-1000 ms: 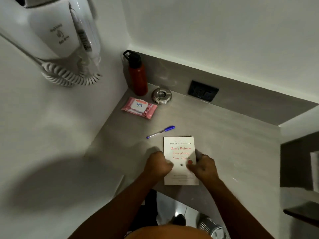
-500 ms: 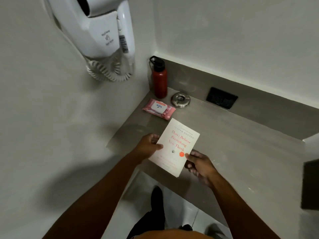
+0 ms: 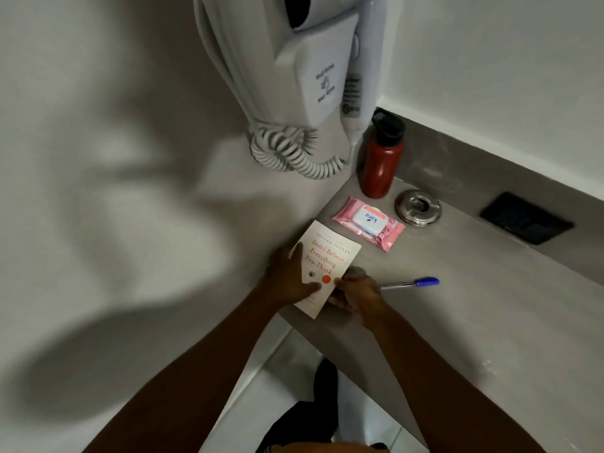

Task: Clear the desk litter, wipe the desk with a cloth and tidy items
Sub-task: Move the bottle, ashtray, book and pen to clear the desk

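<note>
I hold the matte white paperback (image 3: 327, 266) in both hands at the desk's (image 3: 490, 322) left edge, against the wall: left hand (image 3: 287, 279) flat over its cover, right hand (image 3: 356, 297) pinching its lower right corner. A slim blue-capped pen (image 3: 410, 283) lies just right of my right hand. The glossy pink wipes pack (image 3: 368, 222), red metal bottle (image 3: 380, 158) and round steel grommet (image 3: 417, 207) sit in the back-left corner.

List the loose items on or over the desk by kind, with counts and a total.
Book, held by left hand and right hand: 1
Pen: 1
Wipes pack: 1
Red bottle: 1
Round metal dish: 1
Total: 5
</note>
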The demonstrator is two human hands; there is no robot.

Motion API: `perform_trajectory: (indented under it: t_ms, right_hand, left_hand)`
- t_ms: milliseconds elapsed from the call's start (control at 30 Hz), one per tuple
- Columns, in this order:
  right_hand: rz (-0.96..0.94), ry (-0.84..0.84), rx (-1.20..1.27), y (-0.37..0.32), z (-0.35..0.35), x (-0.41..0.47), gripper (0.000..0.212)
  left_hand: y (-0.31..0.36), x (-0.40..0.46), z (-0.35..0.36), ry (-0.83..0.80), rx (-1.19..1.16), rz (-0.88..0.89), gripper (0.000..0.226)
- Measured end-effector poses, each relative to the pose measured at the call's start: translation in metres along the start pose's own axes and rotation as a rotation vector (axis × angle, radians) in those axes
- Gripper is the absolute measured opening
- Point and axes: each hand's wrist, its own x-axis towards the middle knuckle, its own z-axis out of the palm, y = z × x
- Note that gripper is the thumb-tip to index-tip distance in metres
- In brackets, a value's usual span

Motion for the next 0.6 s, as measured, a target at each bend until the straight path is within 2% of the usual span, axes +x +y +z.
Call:
perform_trajectory:
  t_ms: [133, 267, 367, 433, 500, 533, 600]
  right_hand:
    - [0.025, 0.066, -0.010, 0.004, 0.008, 0.010, 0.013]
    - [0.031, 0.140, -0.018, 0.003, 0.017, 0.013, 0.012]
    - [-0.006, 0.175, -0.040, -0.001, 0.021, 0.011, 0.004]
    - [-0.021, 0.177, -0.040, -0.003, 0.022, 0.010, 0.010]
    - [-0.018, 0.165, -0.105, -0.007, 0.019, 0.005, 0.007]
    - [-0.051, 0.167, -0.188, -0.009, 0.014, 0.002, 0.006]
    - [-0.272, 0.216, -0.399, -0.013, -0.009, -0.006, 0.012]
  left_hand:
    - [-0.003, 0.008, 0.010, -0.040, 0.168, 0.077, 0.094]
    - [-0.004, 0.011, 0.019, -0.065, 0.189, 0.120, 0.079]
    - [-0.006, 0.010, 0.025, -0.055, 0.195, 0.125, 0.075]
    - [-0.005, 0.010, 0.026, -0.054, 0.199, 0.123, 0.074]
    - [-0.002, 0.006, 0.023, -0.063, 0.193, 0.114, 0.073]
    - [0.000, 0.003, 0.021, -0.059, 0.183, 0.115, 0.073]
    - [0.008, -0.002, 0.018, -0.014, 0.141, 0.173, 0.070]
